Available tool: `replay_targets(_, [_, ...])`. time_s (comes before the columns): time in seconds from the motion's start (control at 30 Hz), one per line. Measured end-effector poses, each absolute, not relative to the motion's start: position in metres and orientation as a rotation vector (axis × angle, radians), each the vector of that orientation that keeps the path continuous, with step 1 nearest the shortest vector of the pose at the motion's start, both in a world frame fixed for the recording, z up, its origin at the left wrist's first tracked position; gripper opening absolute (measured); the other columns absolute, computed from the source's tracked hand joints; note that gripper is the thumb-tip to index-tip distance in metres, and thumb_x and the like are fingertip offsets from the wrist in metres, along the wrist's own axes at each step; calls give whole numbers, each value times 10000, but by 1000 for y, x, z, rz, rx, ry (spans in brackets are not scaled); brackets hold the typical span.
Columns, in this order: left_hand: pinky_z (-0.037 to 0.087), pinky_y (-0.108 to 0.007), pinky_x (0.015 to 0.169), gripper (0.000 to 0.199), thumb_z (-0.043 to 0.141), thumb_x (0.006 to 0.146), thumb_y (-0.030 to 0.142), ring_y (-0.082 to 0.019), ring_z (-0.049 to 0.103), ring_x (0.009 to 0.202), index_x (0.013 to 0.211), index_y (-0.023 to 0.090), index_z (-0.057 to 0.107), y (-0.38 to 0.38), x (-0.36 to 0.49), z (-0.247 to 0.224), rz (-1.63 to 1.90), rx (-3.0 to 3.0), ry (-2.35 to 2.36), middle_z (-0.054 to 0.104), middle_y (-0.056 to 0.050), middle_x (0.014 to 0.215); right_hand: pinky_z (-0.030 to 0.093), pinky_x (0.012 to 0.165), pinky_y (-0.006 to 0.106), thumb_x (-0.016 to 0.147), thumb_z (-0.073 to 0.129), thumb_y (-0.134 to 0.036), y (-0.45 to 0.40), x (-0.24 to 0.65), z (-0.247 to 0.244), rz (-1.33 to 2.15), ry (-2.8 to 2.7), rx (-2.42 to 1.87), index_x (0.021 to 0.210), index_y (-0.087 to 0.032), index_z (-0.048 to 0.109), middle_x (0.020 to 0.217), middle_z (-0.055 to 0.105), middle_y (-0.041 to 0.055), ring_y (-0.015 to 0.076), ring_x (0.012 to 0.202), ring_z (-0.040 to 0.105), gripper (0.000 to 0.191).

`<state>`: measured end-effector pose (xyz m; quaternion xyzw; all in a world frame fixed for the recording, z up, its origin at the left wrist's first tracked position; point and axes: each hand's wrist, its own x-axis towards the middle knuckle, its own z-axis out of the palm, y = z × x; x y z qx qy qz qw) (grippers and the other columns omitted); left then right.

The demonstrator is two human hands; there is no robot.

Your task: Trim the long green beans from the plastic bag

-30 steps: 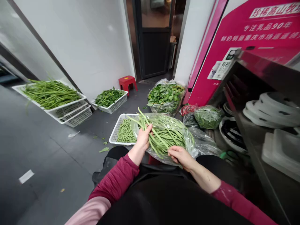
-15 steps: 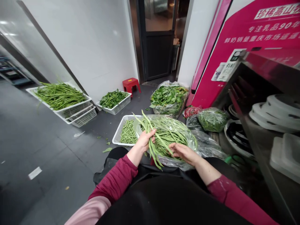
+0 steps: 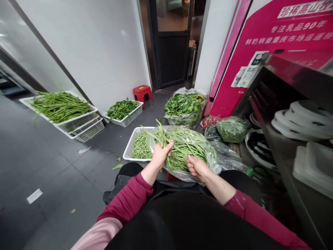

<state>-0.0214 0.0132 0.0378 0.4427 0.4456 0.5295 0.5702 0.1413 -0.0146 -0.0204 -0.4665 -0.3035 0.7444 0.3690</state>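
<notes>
A bunch of long green beans (image 3: 161, 136) is held in my left hand (image 3: 160, 154), its fingers wrapped round them above the bag. My right hand (image 3: 198, 168) is closed with fingertips pressed together over the right part of the clear plastic bag (image 3: 211, 152); anything between them is too small to make out. Many long beans (image 3: 186, 149) lie in that open bag before my lap. To its left, a white basket (image 3: 127, 150) holds short bean pieces (image 3: 140, 146), partly covered by the bag's edge.
Stacked white baskets (image 3: 87, 127) with long beans stand at the left. A basket of leafy greens (image 3: 127, 119), a red stool (image 3: 143, 93) and a bag of leaves (image 3: 184, 106) are farther ahead. A metal shelf (image 3: 286, 166) with white lids stands at right.
The beans in my left hand now reach less far down towards my lap. My right hand has closed its fingers and is apart from that bunch. The whole view has shifted slightly.
</notes>
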Motion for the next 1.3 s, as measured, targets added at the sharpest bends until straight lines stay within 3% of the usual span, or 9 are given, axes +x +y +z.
replay_targets(0.13, [405, -219, 583, 160, 673, 584, 218, -112, 517, 583, 723, 149, 637, -13, -2, 43, 1202, 1308, 1139, 590, -14, 640, 68, 300, 145, 796, 433, -424, -6, 133, -23, 1782, -582, -1223, 629, -200, 333, 430, 204, -112, 26, 317, 107, 297])
replay_targets(0.27, [412, -244, 679, 94, 644, 616, 204, -140, 545, 685, 695, 156, 636, -31, 5, 41, 1228, 1384, 1159, 601, -26, 697, 79, 291, 154, 856, 333, -386, 5, 133, -32, 1708, -333, -1254, 613, -207, 301, 405, 176, -110, 36, 303, 94, 303])
replay_targets(0.37, [410, -230, 610, 101, 663, 601, 223, -121, 521, 617, 667, 156, 628, -36, 6, 42, 1155, 1432, 1108, 574, -18, 644, 97, 292, 159, 874, 270, -389, 9, 142, -35, 1685, -245, -1285, 601, -209, 280, 388, 177, -104, 44, 292, 112, 327])
replay_targets(0.53, [285, -186, 387, 247, 608, 674, 354, -41, 356, 374, 780, 132, 596, -15, 2, 35, 957, 1132, 898, 465, 30, 497, 234, 353, 157, 787, 489, -389, -5, 153, -23, 2192, -473, -973, 739, -165, 478, 546, 468, -26, 54, 396, 379, 229])
replay_targets(0.63, [243, -175, 359, 277, 622, 665, 351, -19, 304, 339, 803, 116, 570, 4, -6, 22, 871, 899, 745, 411, 56, 485, 154, 341, 150, 792, 441, -474, -16, 151, -16, 2419, -639, -718, 813, -150, 519, 490, 386, -53, 34, 354, 274, 334])
replay_targets(0.87, [218, -158, 366, 315, 656, 642, 319, -11, 297, 339, 859, 115, 551, 11, -27, 11, 864, 647, 664, 376, 75, 466, 173, 371, 158, 769, 547, -330, -38, 132, -11, 2358, -695, -718, 765, -180, 485, 500, 286, -73, 27, 378, 240, 162])
replay_targets(1.03, [253, -182, 360, 286, 683, 601, 301, -19, 322, 323, 749, 114, 524, 16, -41, 12, 972, 614, 688, 451, 54, 493, 246, 361, 174, 739, 560, -391, -46, 128, -18, 2281, -722, -900, 720, -187, 499, 534, 362, -47, 35, 383, 279, 215])
replay_targets(1.17, [265, -187, 351, 295, 696, 576, 273, -18, 326, 308, 747, 122, 510, 16, -45, 13, 1093, 620, 722, 491, 46, 517, 294, 318, 226, 653, 570, -516, -47, 128, -19, 2149, -889, -1052, 628, -230, 483, 496, 419, -15, 85, 348, 325, 301])
replay_targets(1.3, [277, -182, 344, 311, 706, 547, 255, -26, 350, 313, 744, 136, 497, 12, -44, 17, 1166, 641, 768, 505, 41, 512, 328, 324, 244, 612, 595, -520, -52, 129, -12, 2046, -1014, -1133, 613, -245, 494, 477, 454, 0, 110, 351, 377, 293])
